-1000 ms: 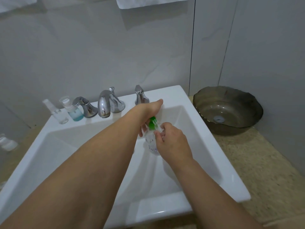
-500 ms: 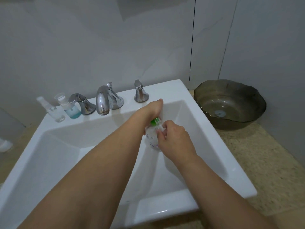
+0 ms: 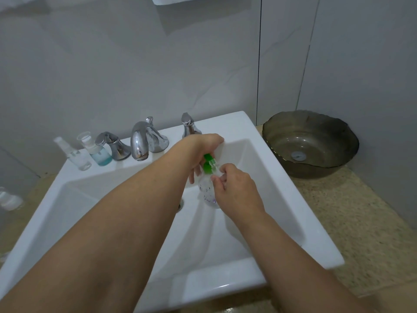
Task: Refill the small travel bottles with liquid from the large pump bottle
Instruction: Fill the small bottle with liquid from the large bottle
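Note:
A clear pump bottle [image 3: 207,192] with a green pump head [image 3: 208,163] stands in the white sink [image 3: 259,136]. My left hand [image 3: 200,147] covers the pump head from above, fingers curled down around it. My right hand [image 3: 234,188] pinches a small clear travel bottle [image 3: 214,164] against the pump's nozzle; most of that bottle is hidden by my fingers. Two more travel bottles stand on the sink's back ledge at the left: a clear spray bottle [image 3: 74,154] and a capped bottle with blue liquid [image 3: 98,152].
A chrome faucet [image 3: 140,141] with two handles [image 3: 114,145] [image 3: 189,125] lines the sink's back edge. A dark glass bowl [image 3: 309,143] sits on the speckled counter [image 3: 361,233] at the right. White objects [image 3: 9,199] lie at the far left. Walls close in behind.
The green pump head went down under my left hand half a second ago and now shows taller again. My right hand stays at the nozzle. The view has tilted slightly.

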The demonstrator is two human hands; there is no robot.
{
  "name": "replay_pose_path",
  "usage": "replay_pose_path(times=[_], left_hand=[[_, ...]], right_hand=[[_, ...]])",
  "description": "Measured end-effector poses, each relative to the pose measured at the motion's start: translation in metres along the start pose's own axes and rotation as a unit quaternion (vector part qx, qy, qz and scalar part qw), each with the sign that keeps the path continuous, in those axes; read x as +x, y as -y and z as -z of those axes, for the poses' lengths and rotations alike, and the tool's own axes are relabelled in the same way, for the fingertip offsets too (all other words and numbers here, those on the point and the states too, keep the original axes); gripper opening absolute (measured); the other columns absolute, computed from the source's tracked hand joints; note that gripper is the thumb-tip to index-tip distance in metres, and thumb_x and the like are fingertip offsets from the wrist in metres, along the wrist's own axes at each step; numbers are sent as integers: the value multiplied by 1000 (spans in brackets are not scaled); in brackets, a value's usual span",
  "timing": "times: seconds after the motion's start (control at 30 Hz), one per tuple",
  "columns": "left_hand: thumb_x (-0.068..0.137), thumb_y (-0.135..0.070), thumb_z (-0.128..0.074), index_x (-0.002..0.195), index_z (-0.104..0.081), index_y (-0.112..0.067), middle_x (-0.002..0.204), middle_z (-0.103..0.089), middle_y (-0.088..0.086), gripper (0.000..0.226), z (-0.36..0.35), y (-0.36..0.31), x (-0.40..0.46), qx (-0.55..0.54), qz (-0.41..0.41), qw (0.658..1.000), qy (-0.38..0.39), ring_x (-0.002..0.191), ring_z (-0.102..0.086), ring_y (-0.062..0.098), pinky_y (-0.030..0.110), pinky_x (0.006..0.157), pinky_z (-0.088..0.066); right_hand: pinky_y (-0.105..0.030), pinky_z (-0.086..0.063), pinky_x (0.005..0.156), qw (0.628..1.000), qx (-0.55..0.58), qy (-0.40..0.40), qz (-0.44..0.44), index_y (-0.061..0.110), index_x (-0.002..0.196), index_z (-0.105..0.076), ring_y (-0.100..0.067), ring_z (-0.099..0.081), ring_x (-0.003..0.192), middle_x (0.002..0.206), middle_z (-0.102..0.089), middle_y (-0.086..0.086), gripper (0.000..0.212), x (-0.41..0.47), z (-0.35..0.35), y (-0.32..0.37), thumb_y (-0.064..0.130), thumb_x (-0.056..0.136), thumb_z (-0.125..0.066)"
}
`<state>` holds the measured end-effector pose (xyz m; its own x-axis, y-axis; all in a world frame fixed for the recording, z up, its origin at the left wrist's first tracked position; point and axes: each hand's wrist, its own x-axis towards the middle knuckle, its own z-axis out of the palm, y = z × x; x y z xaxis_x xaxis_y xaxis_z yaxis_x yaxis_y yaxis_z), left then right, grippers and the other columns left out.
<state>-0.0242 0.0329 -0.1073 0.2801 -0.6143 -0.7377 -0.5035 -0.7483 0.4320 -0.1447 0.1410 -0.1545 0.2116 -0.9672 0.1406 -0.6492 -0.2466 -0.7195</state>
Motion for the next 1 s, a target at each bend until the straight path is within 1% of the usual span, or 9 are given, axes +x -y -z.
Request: replay_pose_path(times=[0.13,0.23,0.37,0.53,0.7,0.77,0.87,0.93,1.0], left_hand=[[94,-64,-41,137,-52,-3,124,-61,25,75,-5,5,1,6,-6,1000,-3,114,-58,53,73,86,-44],[90,-65,-39,137,-54,-6,127,-60,23,76,-10,7,4,-3,-24,999,-23,108,-60,51,65,77,-50],[104,-50,-31,138,-56,-8,137,-56,15,59,-21,10,9,-26,-89,992,-84,108,-52,34,43,89,-39],[102,-46,-26,130,-59,-5,129,-64,18,60,-23,13,11,-35,-114,988,-97,114,-59,37,43,90,-44],[96,-52,-29,118,-65,-7,113,-70,15,62,-20,15,13,-33,-101,990,-95,97,-65,36,41,78,-49],[93,-56,-30,118,-65,-8,113,-69,15,64,-19,16,12,-36,-84,992,-82,99,-65,39,46,84,-51],[93,-61,-31,128,-59,-8,116,-63,15,70,-13,13,8,-22,-52,998,-37,105,-58,44,60,90,-44],[94,-65,-30,137,-53,-4,128,-57,20,78,-7,10,4,-16,-34,999,-12,120,-51,48,69,90,-38],[94,-70,-26,146,-45,0,144,-48,26,89,0,6,-2,-11,-24,1000,-5,138,-38,50,76,96,-34]], right_hand=[[-38,-48,82,1000,-2,-1,6,11,113,-54,-25,-61,95,105,-64,-5,26,1,-1,0,33,98,-50],[-39,-48,82,1000,-1,4,-2,11,114,-54,-26,-60,96,105,-64,-6,27,2,-1,1,32,98,-50],[-37,-47,79,999,-25,21,-15,11,113,-54,-28,-59,94,104,-63,-8,26,2,-3,-1,32,98,-50],[-39,-49,80,999,-21,25,-23,12,110,-55,-27,-61,92,103,-65,-7,24,3,-4,0,32,96,-51],[-38,-48,79,999,-23,27,-14,12,111,-54,-27,-60,93,104,-64,-7,24,3,-4,-1,30,97,-50],[-38,-48,78,999,-19,28,-16,11,111,-53,-27,-60,92,104,-64,-7,23,3,-4,-1,30,97,-50],[-37,-48,79,1000,-12,24,-9,11,112,-53,-27,-59,93,104,-64,-6,24,1,-2,-1,29,97,-50],[-36,-47,79,1000,-6,15,-3,12,113,-53,-25,-60,94,104,-63,-5,24,1,-1,-1,30,98,-49],[-35,-46,78,1000,-1,7,3,12,113,-53,-24,-59,93,104,-63,-4,24,1,-1,-1,31,99,-49]])
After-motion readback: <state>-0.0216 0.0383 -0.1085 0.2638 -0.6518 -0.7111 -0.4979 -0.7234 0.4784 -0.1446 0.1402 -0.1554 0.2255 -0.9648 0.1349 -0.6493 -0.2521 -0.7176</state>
